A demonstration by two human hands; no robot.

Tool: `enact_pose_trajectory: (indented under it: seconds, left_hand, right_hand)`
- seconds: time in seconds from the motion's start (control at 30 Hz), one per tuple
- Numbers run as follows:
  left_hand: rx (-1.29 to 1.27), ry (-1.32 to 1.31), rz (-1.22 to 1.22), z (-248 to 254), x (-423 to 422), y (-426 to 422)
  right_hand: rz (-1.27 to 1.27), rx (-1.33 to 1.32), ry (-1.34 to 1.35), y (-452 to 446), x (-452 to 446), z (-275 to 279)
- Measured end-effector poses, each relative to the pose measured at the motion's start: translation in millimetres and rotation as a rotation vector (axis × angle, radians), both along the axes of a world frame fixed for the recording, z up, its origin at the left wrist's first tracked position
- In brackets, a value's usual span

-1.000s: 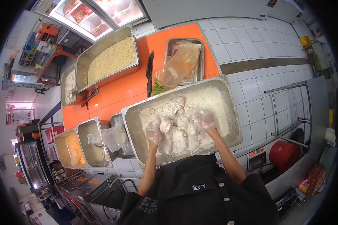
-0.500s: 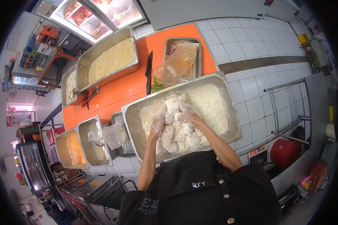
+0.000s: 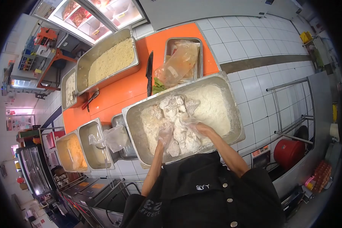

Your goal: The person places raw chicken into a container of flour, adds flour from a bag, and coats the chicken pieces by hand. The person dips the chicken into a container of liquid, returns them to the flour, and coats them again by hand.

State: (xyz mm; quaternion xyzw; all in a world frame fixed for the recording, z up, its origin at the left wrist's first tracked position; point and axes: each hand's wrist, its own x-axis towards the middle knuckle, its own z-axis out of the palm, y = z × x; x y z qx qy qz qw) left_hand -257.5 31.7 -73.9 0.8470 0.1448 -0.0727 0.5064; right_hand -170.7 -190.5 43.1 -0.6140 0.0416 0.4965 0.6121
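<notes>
Both my hands, in clear thin plastic gloves, are inside a deep steel pan [image 3: 136, 131] of white flour [image 3: 212, 108]. Floured chicken pieces [image 3: 190, 140] lie heaped in its middle. My left hand [image 3: 165, 131] is curled against the left side of the heap, gripping chicken. From the right, my right hand [image 3: 195, 127] closes round the same heap; its fingertips are blurred and partly covered with flour. Another coated piece [image 3: 173, 102] lies just beyond my fingers, touching the pile.
On the orange table [image 3: 114, 91] are a long dark knife [image 3: 150, 72], a tray with a plastic bag [image 3: 178, 64], a pan of pale crumbs [image 3: 112, 62] and red-handled tongs [image 3: 90, 99]. Left stand pans with orange contents [image 3: 76, 152] and a ladle in liquid [image 3: 97, 155].
My hands have drawn back toward my body and closer together around the chicken. The coated pieces at the far side of the heap are now uncovered.
</notes>
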Motion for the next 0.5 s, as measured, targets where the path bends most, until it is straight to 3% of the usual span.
enact_pose_trajectory:
  seconds: [0.03,0.13,0.2,0.23,0.3,0.37,0.4,0.47,0.5]
  left_hand:
    - [-0.232,0.163,-0.04,9.7,4.9,5.0]
    - [-0.33,0.233,0.008,75.6,15.2,0.5]
    - [-0.3,0.325,0.035,90.1,10.4,9.9]
    - [-0.284,0.412,0.064,95.7,6.7,12.5]
    - [-0.255,0.582,0.125,102.1,0.2,20.0]
    - [-0.247,0.665,0.164,103.1,-7.2,28.1]
    - [-0.255,0.447,0.151,99.6,-12.8,32.2]
    - [-0.262,0.02,0.13,90.6,-30.5,41.8]
    - [-0.343,0.285,0.102,82.4,-37.0,58.5]
  right_hand:
    - [-0.202,0.193,0.153,5.7,0.5,-2.4]
    - [-0.177,0.319,0.082,23.3,10.2,-5.4]
    - [-0.078,0.316,0.055,30.6,13.5,-7.1]
    - [-0.164,0.309,0.061,34.5,8.0,-31.0]
    - [-0.238,0.298,0.067,34.5,6.3,-25.3]
    - [-0.2,0.545,0.052,25.0,5.8,-12.3]
    - [-0.193,0.542,0.053,14.3,3.2,-18.3]
    - [-0.063,0.055,-0.271,-14.4,-5.1,-28.9]
    - [-0.056,0.052,-0.268,-19.0,-3.0,-14.2]
